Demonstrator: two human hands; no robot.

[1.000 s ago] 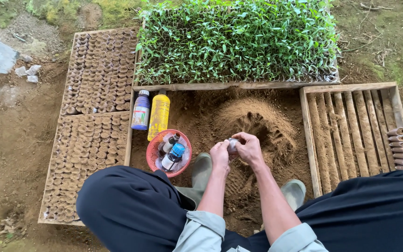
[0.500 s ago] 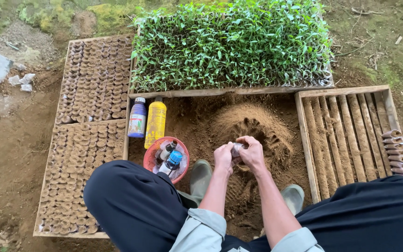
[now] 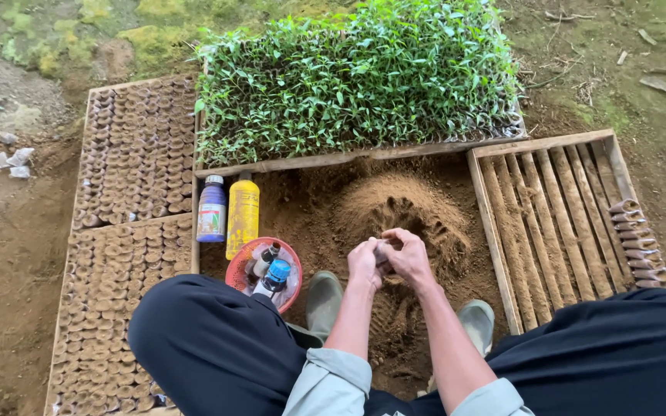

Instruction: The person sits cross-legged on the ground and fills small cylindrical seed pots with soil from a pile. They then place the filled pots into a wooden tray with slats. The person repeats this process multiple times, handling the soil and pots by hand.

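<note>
Nearest the camera, dark trouser knees spread to either side and pale sleeve cuffs (image 3: 331,377) run forward into two bare forearms; between the knees stand two grey-green boots (image 3: 323,302) on brown soil; above them the left hand (image 3: 364,264) and right hand (image 3: 408,258) meet, touching, fingers curled narrow around a small pale object (image 3: 382,248) pinched between them; it is mostly hidden, so its shape and long axis cannot be told, and both hands lie equally close to it; just beyond the hands rises a raked soil mound (image 3: 402,206); to the left sits a red bowl (image 3: 237,270) holding small bottles, with a purple bottle (image 3: 212,208) and a yellow bottle (image 3: 243,213) upright behind it; right lies a slatted wooden tray (image 3: 549,208) with a short row of rolled pots (image 3: 637,243) at its edge; far left, trays of filled soil pots (image 3: 129,200); farthest, a dense bed of green seedlings (image 3: 356,73).
</note>
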